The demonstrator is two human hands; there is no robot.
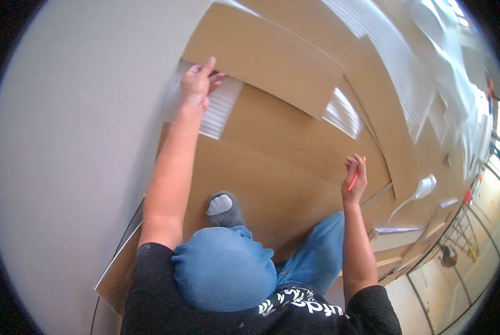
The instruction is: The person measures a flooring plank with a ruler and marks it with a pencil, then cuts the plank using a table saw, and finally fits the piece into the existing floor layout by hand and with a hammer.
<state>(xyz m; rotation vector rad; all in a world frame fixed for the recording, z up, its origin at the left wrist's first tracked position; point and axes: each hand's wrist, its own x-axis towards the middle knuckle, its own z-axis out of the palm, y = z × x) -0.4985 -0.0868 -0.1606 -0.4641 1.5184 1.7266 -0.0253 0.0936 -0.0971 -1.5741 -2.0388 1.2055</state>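
My left hand grips the near edge of a tan cardboard piece toward the upper left, its fingers spread along that edge. White ribbed sheet shows just below it. My right hand holds a red pencil-like stick above the large brown board on which my sock-covered foot rests. Another long cardboard strip lies beyond my right hand.
A pale grey wall or panel runs down the left. At the right are crumpled white sheeting, a white object with a cord, stacked boards and a metal ladder. My knee is at bottom centre.
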